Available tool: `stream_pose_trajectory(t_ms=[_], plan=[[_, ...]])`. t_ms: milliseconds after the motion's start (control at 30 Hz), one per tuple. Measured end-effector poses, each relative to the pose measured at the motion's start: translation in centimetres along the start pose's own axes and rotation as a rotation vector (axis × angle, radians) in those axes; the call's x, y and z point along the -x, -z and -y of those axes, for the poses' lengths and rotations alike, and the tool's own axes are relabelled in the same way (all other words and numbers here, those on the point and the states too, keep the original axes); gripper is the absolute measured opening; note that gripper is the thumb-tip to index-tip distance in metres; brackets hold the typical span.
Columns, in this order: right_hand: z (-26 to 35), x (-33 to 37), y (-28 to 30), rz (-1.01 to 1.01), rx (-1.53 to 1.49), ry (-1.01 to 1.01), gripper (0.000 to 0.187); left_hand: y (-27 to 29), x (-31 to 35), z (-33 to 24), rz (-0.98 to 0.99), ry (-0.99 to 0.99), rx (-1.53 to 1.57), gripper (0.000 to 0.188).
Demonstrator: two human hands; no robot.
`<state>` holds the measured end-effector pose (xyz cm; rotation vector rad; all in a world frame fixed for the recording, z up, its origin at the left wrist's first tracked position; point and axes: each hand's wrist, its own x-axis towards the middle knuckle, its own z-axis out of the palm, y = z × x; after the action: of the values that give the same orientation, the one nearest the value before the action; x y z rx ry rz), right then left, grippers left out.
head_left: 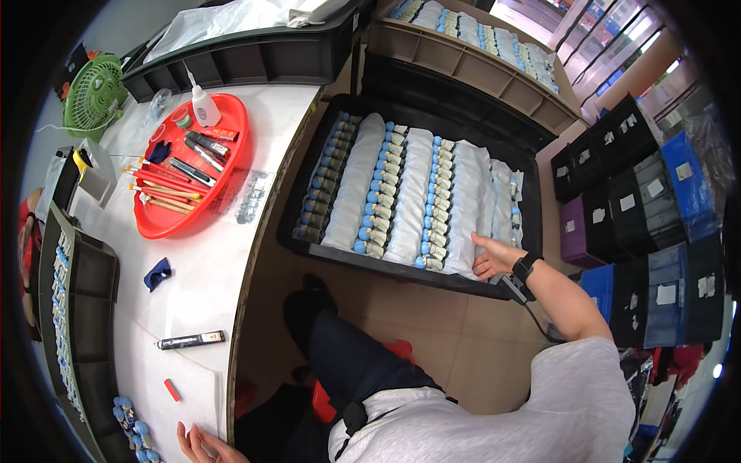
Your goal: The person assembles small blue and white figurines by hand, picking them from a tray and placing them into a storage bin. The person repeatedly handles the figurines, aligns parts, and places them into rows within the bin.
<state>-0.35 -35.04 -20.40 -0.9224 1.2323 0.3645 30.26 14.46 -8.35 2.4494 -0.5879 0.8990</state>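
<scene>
My right hand [498,258] reaches into the near edge of a black crate [409,274]. Its thumb and curled fingers close on the end of a white padding strip [465,208]. Rows of small blue-topped figurines [434,204] lie between such strips. A dark band with a cable circles that wrist. My left hand [204,445], partly cut off by the lower edge, rests over the white worktable [197,309] with its fingers apart and nothing in them. Close to it are a red block [171,390] and a cluster of blue-topped figurines [133,428].
A red tray [239,166] of brushes, pens and a white squeeze bottle [205,106] stands on the table. A dark pen-like tube [191,340] lies nearer. Another crate [471,62] sits behind the black one. Stacked bins [648,193] line the right side.
</scene>
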Motion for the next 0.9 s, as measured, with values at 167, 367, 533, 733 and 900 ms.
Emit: stream_pose_trajectory(t_ms=[167,367,533,733,900], plan=[[-0.2,0.2,-0.2,-0.023,-0.030,-0.024,0.090,0.1,-0.1,0.1,-0.001,-0.026,0.006,0.006],[-0.2,-0.1,-1.6,-0.133,-0.042,0.020,0.083,0.2,0.2,0.6,0.001,-0.029,0.007,0.006],[2.5,-1.0,2.1,-0.571,0.587,0.252,0.051,0.2,0.3,0.6,0.006,0.012,0.016,0.006],[7.7,-6.3,6.9,-0.819,-0.098,0.601,0.050,0.0,0.1,0.3,0.030,0.006,0.007,0.007],[8.5,-8.8,7.4,-0.599,-0.358,0.511,0.071,0.0,0.0,0.1,0.047,0.047,0.008,0.008]])
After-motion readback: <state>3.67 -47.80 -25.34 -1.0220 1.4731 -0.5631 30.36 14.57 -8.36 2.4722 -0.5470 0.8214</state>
